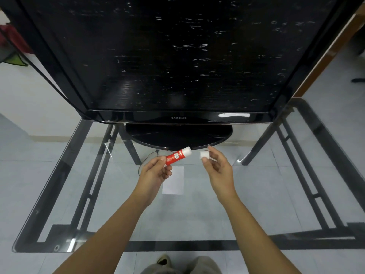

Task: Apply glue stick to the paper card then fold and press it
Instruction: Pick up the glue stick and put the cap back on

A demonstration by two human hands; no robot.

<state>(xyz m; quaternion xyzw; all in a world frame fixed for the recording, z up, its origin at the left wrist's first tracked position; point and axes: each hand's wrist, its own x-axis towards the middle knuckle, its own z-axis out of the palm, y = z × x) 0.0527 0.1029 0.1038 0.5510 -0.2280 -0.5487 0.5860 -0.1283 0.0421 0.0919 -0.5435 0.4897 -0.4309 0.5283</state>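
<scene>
Glue stick (pixel 176 158) uncapped and up off the surface, tilted, white end toward the upper right, red barrel pinched between thumb and fingers of the left grip (pixel 156 172). White cap (pixel 204 155) just beside that end, not touching it, pinched at the fingertips of the right grip (pixel 217 168). Paper card (pixel 175 183) lying flat on the glass surface (pixel 197 224) right below, one corner hidden behind the left grip. Just past both hands, the round black base (pixel 177 135) of a dark television (pixel 177 56). Pale tiled floor (pixel 29 99) showing through the glass.
</scene>
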